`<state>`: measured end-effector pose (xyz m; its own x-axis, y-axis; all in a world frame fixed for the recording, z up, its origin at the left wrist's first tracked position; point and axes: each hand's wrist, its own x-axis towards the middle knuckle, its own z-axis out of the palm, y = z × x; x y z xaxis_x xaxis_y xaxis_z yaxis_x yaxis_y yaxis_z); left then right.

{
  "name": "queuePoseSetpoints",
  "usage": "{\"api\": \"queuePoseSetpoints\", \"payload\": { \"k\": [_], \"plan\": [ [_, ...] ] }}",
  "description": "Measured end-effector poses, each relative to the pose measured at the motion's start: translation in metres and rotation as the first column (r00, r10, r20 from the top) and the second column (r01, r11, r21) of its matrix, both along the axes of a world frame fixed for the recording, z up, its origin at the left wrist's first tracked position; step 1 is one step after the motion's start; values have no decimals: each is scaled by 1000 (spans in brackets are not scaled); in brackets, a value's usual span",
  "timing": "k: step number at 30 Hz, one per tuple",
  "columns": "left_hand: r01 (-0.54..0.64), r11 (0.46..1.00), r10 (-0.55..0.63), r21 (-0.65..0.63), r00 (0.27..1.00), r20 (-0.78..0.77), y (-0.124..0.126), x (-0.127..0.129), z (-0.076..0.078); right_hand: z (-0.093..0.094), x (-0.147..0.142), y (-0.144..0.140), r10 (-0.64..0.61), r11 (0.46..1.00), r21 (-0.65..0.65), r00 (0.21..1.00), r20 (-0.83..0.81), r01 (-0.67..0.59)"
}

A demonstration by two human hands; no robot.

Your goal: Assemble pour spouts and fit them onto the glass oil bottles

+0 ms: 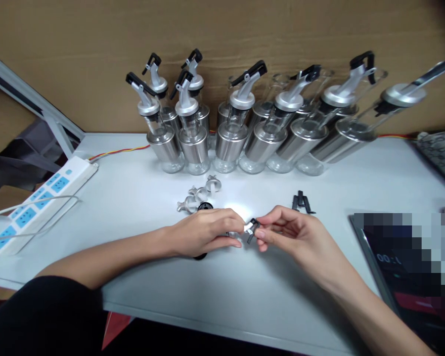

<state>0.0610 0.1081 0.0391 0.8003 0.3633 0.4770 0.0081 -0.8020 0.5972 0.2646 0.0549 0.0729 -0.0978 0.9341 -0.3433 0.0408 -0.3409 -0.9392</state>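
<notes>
My left hand is closed around a silver pourer spout, which points right over the table. Most of its body is hidden under my fingers. At the spout's tip, my right hand pinches a small black lever cap between thumb and fingers. The cap sits against the spout; I cannot tell whether it is fastened. Just behind my left hand lie silver pourer tops in a slanting row, with a black ring beside them. Several loose black levers lie beyond my right hand.
Glass bottles with steel sleeves, several topped with pourers, stand along the cardboard wall. A white power strip with cables is at the left. A dark-screened device, partly pixelated, lies at the right.
</notes>
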Motion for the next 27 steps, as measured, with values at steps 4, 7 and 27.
{"api": "queuePoseSetpoints", "payload": {
  "k": [4,7,27],
  "plan": [
    [1,1000,-2,23,1000,27,0,0,0,2,-2,-1,-11,1000,10,1000,11,11],
    [8,999,-11,45,998,63,0,1,0,4,-3,-2,-24,999,45,999,29,22],
    [58,975,-42,215,996,-80,1,-3,6,6,-2,-2,-15,1000,-18,999,-38,14]
  ]
}}
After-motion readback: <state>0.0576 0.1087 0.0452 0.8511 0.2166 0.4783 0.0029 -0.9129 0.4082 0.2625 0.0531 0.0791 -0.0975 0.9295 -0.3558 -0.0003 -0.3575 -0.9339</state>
